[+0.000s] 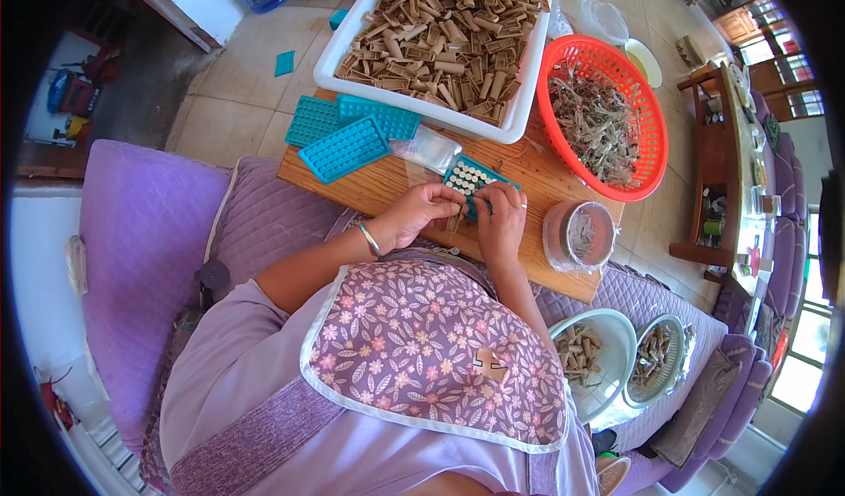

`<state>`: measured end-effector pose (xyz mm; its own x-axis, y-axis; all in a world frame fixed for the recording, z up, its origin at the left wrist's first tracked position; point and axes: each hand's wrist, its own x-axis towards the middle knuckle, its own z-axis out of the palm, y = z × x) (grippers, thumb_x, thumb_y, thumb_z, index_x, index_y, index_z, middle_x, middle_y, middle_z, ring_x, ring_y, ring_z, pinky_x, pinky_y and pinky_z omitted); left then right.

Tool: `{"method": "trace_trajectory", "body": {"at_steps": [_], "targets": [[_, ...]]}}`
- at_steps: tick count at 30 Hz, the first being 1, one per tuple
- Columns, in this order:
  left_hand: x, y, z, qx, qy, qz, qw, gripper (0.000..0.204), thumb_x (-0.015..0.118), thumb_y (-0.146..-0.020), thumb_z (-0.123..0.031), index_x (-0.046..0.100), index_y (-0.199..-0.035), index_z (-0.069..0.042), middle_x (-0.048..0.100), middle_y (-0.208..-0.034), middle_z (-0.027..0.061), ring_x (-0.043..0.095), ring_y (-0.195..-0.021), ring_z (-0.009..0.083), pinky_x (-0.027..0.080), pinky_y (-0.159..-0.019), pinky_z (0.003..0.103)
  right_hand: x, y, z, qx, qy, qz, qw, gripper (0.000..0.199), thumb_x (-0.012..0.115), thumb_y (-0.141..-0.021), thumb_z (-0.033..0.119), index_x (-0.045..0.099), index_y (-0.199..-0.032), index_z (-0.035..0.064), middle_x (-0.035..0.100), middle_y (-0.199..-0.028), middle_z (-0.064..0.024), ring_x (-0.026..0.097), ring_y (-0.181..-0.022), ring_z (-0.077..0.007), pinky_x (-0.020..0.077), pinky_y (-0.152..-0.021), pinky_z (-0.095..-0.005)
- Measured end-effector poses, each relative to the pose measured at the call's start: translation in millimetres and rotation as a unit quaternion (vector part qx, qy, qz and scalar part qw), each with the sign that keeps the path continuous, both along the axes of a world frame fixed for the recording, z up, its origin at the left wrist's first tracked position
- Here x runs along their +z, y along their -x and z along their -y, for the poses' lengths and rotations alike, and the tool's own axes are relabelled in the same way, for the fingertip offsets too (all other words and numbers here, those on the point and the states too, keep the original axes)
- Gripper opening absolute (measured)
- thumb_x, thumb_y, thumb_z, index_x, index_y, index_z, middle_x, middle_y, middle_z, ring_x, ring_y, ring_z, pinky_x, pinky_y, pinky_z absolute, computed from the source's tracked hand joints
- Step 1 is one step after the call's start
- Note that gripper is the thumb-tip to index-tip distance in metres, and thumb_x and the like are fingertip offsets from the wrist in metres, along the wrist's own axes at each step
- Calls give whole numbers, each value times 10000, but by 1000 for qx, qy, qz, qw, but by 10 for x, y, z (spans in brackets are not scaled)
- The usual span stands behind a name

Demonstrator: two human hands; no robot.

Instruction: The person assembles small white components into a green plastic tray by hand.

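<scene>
I judge the teal rectangular plastic tray [493, 176] light and springy, best held by its far rim, but can't tell from here whether left hand [415, 215] or right hand [502, 220] has its grip clamped.

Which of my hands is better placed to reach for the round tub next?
Probably your right hand: it's nearer the round tub, which stands to its right on the wooden table. Your left hand is farther away, with the right hand between.
</scene>
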<state>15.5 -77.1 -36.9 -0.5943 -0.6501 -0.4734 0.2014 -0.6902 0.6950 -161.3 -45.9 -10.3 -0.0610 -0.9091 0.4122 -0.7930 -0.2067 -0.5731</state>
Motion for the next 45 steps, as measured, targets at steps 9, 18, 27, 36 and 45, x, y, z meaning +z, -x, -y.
{"method": "trace_trajectory", "body": {"at_steps": [9,18,27,36,45], "targets": [[-56,-75,-45,24,-31,4,999,189,618,-911,-107,591,-1095,-72,659,-1058,39,624,-951,107,510,-829,251,-53,-73,14,33,-7,-41,999,104,678,-714,70,687,-814,98,619,-914,-42,564,-882,-266,453,-789,-390],[-49,-141,-47,17,-44,-31,998,210,627,-907,-111,585,-1108,-70,655,-1080,43,627,-991,124,514,-852,261,-95,-91,7,18,-29,37,999,106,712,-683,48,673,-775,84,625,-888,-54,569,-874,-273,442,-802,-392],[-106,-127,-78,7,-17,-26,1000,224,683,-872,-153,625,-1082,-100,647,-955,-33,584,-805,41,497,-705,205,-27,-90,-28,89,-49,140,985,108,727,-680,35,651,-752,63,641,-847,-80,597,-871,-263,452,-796,-363],[210,-74,-118,36,87,-9,995,180,621,-901,-55,615,-1077,-19,644,-1002,32,598,-905,87,498,-789,228,215,-45,-34,128,-187,257,939,108,706,-740,1,616,-792,27,625,-905,-87,595,-896,-213,474,-793,-323],[648,-59,-11,15,224,-42,974,167,594,-912,-28,602,-1078,-14,637,-1036,51,603,-952,108,503,-829,254,584,-143,-24,107,-302,682,657,272,620,-871,12,465,-1092,45,563,-1087,-101,578,-962,-190,495,-806,-313]]}}
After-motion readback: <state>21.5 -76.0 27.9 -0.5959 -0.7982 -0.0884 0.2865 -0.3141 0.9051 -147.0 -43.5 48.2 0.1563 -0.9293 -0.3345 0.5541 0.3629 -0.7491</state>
